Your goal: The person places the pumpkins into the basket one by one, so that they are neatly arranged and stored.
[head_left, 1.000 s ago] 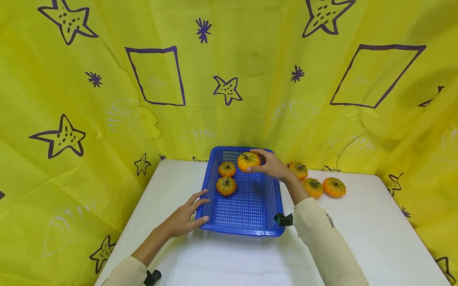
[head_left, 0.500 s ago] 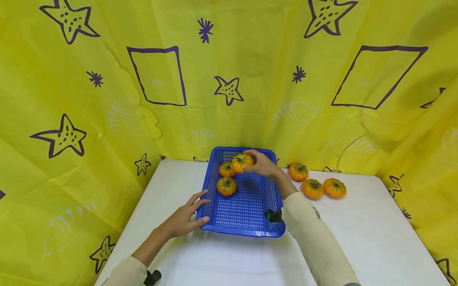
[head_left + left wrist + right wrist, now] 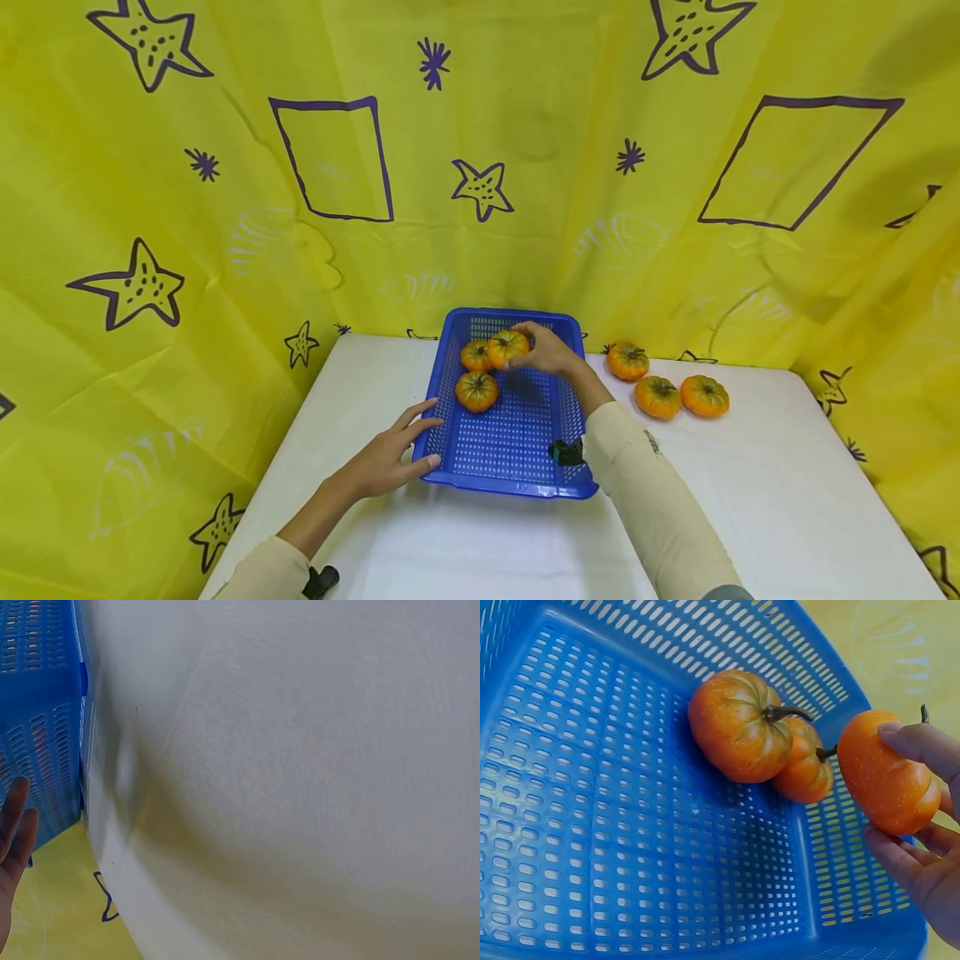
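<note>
My right hand [image 3: 550,350] grips a small orange pumpkin [image 3: 507,348] with a dark stem, thumb on one side and fingers on the other. In the right wrist view this held pumpkin [image 3: 885,774] is above the basket's floor. Two more pumpkins, a nearer one [image 3: 477,392] and a farther one [image 3: 476,356], lie in the blue plastic basket [image 3: 510,487] along its left side. My left hand [image 3: 386,457] is at the basket's left rim with fingers spread. The left wrist view shows only part of that hand [image 3: 15,840] beside the perforated wall.
Right of the basket, on the white table [image 3: 780,483], lie three pumpkins: one at the back [image 3: 627,361], one in front [image 3: 657,397] and one farther right [image 3: 705,396]. A yellow curtain [image 3: 540,250] with drawn starfish surrounds the table's back and sides.
My right hand has carried the pumpkin left and slightly down inside the basket, close to the two lying there. The left hand has stayed at the rim.
</note>
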A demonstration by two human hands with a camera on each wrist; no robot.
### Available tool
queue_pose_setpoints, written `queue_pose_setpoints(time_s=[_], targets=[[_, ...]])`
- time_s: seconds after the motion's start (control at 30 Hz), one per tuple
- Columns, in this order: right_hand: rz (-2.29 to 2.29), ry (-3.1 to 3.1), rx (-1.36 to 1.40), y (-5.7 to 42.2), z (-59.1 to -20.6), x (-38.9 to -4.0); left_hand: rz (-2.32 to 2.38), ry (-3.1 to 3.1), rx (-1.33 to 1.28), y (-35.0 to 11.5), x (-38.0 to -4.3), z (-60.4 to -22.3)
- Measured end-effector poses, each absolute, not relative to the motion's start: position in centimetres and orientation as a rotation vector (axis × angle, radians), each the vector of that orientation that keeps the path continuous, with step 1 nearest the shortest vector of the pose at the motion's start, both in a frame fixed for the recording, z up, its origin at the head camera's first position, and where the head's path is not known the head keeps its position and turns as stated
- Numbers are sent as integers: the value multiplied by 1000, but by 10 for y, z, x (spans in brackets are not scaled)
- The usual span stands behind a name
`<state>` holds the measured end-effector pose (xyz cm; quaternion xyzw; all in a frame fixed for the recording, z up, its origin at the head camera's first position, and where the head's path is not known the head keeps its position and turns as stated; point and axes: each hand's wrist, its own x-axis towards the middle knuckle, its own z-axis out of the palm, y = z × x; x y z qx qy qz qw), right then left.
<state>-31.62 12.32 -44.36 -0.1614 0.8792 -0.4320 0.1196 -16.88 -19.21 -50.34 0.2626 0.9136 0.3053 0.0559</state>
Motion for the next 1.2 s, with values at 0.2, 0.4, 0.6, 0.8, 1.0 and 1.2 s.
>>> queue_pose_setpoints(time_s=[0.2,0.4,0.6,0.8,1.0,1.2], targets=[[-1265,2545,-425,120,-449,-317,919,2778,795,-193,-169,-504],[-1237,2547,-438,118,-454,-318,918,2778,795,-192,-168,-504],[-1227,2543,-436,116,-461,-319,925,2775,790,-191,-167,-502],[-1246,2528,-416,114,-463,-319,925,2780,791,-191,-168,-501],[-1235,2521,-405,111,-465,-317,928,2771,780,-191,-167,-501],[-1236,2522,-409,109,-466,-317,928,2771,774,-192,-168,-502]])
